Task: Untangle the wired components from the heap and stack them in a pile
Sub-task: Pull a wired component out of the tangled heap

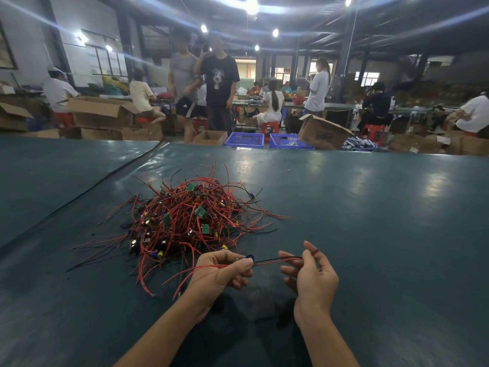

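Above the dark green table mat (370, 207), near the tangled heap of red-wired green boards (190, 221), the left hand (222, 271) pinches a small blue wired component (250, 259), the right hand (312, 276) pinches its red-black leads taut: nearly freed, I'd judge, next wanting laying aside to begin a pile.
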Available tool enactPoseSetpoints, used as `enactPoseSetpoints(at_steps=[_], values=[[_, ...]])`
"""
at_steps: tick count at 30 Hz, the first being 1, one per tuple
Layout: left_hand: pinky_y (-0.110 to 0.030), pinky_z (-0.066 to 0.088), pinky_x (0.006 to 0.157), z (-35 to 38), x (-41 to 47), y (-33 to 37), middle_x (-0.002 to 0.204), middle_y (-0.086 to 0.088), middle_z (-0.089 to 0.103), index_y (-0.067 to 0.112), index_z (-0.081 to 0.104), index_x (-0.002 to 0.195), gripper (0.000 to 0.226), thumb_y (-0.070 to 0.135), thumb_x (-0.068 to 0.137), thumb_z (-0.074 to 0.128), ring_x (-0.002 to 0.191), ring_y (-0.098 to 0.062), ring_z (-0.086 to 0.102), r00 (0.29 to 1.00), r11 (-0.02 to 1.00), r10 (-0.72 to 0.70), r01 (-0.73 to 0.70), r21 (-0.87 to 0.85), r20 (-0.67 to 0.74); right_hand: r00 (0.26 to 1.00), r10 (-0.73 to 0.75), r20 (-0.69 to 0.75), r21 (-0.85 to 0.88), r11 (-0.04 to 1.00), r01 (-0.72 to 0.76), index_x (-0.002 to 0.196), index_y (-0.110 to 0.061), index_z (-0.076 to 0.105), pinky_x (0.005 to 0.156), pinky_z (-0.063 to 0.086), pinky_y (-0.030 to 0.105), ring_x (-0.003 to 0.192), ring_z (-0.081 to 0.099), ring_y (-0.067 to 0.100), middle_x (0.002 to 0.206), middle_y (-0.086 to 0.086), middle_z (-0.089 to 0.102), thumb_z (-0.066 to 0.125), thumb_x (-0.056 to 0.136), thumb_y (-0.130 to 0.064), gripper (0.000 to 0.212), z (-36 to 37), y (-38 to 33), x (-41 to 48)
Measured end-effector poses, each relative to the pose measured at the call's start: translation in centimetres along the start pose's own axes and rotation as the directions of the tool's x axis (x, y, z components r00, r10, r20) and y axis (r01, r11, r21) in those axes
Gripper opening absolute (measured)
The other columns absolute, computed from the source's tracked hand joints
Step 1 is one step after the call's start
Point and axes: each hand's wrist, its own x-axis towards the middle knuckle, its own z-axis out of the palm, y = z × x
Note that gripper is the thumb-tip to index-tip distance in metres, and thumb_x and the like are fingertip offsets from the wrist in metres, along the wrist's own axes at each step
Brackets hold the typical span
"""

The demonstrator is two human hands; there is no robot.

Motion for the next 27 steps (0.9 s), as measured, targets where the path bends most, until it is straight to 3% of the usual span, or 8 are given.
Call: enactPoseSetpoints(at_steps=[7,11,17,23,27], values=[[-0.019,0.047,0.047,-0.19,-0.08,0.47,0.063,-0.012,0.067,0.014,0.074,0.063,0.016,0.019,0.061,0.089,0.046,-0.013,0.057,1.0,0.999,0.005,-0.006,-0.051,-0.026,0.979,-0.2,0.03,-0.071,0.977,0.202,0.109,-0.028,0.067,0.038,0.046,0.021,0.055,0.068,0.011,0.083,-0.007,0.076,0.053,0.099,-0.012,0.024,0.12,-0.1,-0.35],[-0.019,0.046,0.047,0.13,-0.23,0.58,0.063,-0.014,0.066,0.014,0.074,0.062,0.015,0.025,0.057,0.083,0.046,-0.013,0.056,1.0,0.998,0.001,-0.003,-0.071,-0.02,0.994,-0.111,-0.007,0.031,0.993,0.112,0.108,-0.029,0.067,0.038,0.045,0.02,0.041,0.057,0.01,0.079,0.002,0.076,0.052,0.1,-0.015,0.022,0.06,0.02,-0.14],[-0.019,0.047,0.049,0.17,-0.15,0.4,0.063,-0.013,0.066,0.015,0.074,0.064,0.014,0.019,0.061,0.087,0.049,-0.013,0.056,0.999,0.995,0.026,-0.031,-0.097,-0.048,0.999,-0.04,-0.007,0.107,0.993,0.04,0.103,-0.027,0.068,0.037,0.042,0.022,0.035,0.047,0.012,0.072,0.013,0.074,0.047,0.101,-0.013,0.025,-0.07,0.02,0.24],[-0.018,0.051,0.054,0.56,0.03,0.26,0.07,-0.004,0.065,0.014,0.076,0.072,0.023,0.029,0.056,0.084,0.056,-0.009,0.058,0.992,0.961,-0.005,-0.029,-0.274,-0.122,0.996,-0.009,0.086,0.062,0.998,0.003,0.104,-0.022,0.065,0.038,0.044,0.022,0.039,0.054,0.013,0.081,0.012,0.076,0.045,0.103,-0.014,0.022,-0.09,-0.13,-0.01],[-0.021,0.051,0.051,0.57,0.48,0.46,0.067,-0.001,0.063,0.013,0.068,0.077,0.024,0.035,0.071,0.071,0.055,-0.01,0.059,0.978,0.928,-0.039,-0.041,-0.369,-0.206,0.989,-0.055,0.138,0.001,0.998,0.055,0.099,-0.016,0.069,0.038,0.043,0.02,0.045,0.06,0.015,0.085,0.009,0.076,0.049,0.1,-0.015,0.02,-0.17,-0.44,-0.02]])
